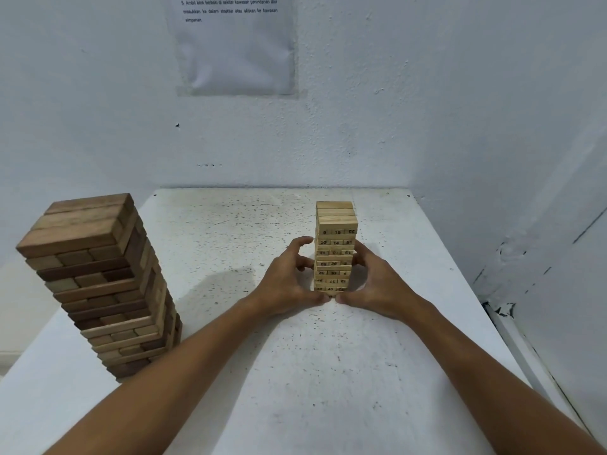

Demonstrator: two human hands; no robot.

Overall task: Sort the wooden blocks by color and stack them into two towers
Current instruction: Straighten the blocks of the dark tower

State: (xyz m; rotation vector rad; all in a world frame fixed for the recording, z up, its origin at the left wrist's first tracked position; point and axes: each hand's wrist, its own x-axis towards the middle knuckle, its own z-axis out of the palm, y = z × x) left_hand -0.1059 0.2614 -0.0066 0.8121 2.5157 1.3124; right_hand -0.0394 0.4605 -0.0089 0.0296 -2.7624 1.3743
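A small tower of pale numbered blocks (335,238) stands upright at the middle right of the white table (249,224). My left hand (289,284) cups its left side with curled fingers, and my right hand (377,284) cups its right side. Both thumbs meet at the tower's base in front. The lowest layers are partly hidden behind my hands. A larger tower of dark brown blocks (98,277) stands at the table's left edge, away from both hands.
White walls close in behind and to the right of the table. A printed paper sheet (235,44) is taped to the back wall. The table's right edge (492,323) runs close to the side wall.
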